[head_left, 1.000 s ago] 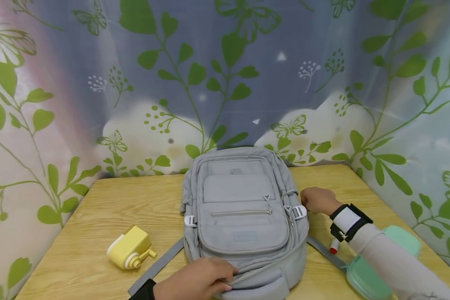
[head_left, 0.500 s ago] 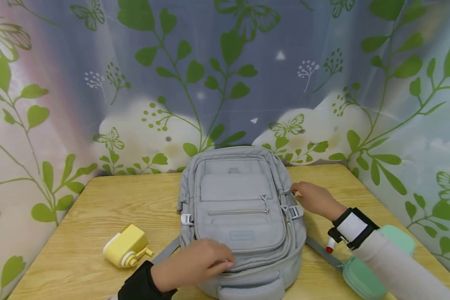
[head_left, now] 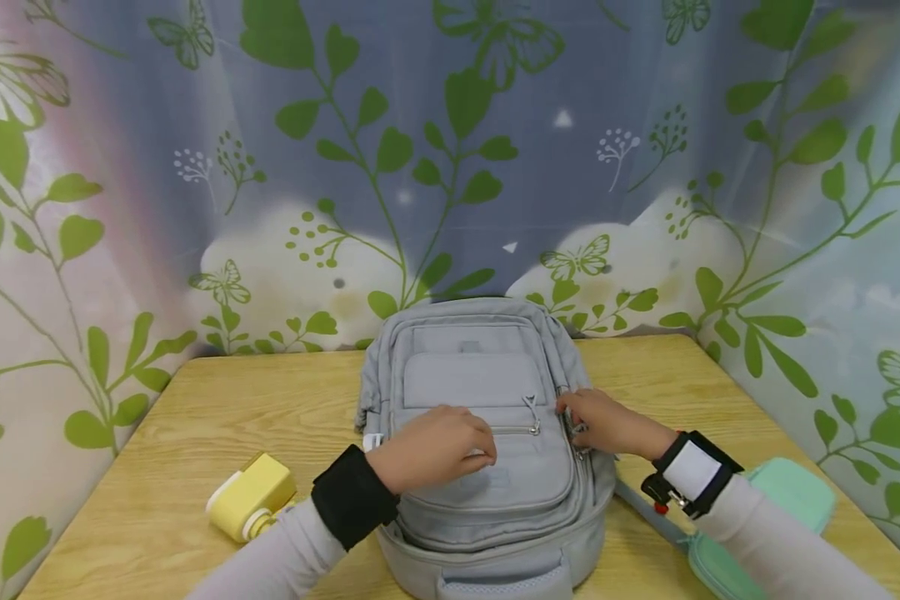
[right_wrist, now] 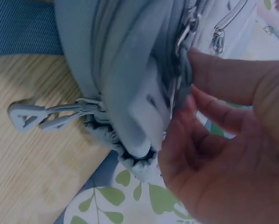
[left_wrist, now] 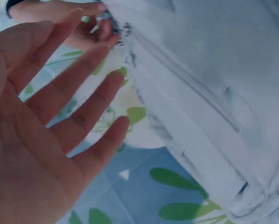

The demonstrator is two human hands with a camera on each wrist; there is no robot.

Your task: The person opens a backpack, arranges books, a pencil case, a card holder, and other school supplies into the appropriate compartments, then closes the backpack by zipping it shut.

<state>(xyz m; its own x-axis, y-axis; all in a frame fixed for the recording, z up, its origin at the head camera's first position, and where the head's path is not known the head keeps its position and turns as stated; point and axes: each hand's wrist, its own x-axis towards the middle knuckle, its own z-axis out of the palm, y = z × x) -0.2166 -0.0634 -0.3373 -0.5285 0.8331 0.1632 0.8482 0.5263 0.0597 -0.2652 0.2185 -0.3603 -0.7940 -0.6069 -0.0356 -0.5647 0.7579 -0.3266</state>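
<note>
A grey backpack (head_left: 487,521) lies on its back on the wooden table, front pockets up. My right hand (head_left: 611,423) is at its right side, where thumb and fingers pinch the zipped edge (right_wrist: 182,77) of the bag in the right wrist view. A triangular zipper tab (right_wrist: 27,115) sticks out from the bag over the table. Above the front pocket, my left hand (head_left: 435,450) hovers with nothing in it; its fingers (left_wrist: 90,105) are spread and nearly straight in the left wrist view. The right-side buckle is hidden behind my right hand in the head view.
A yellow bottle-like container with a spout (head_left: 258,496) lies left of the bag. To the right, a mint-green case (head_left: 727,567) is partly covered by my right sleeve, near a grey strap (head_left: 652,521). A red tip (head_left: 660,507) shows under my right wrist. Leaf-printed curtains (head_left: 450,167) surround the table.
My left hand has left the bag's lower edge and moved up over the front pocket. My right hand has come in from beside the bag to its right zipped edge.
</note>
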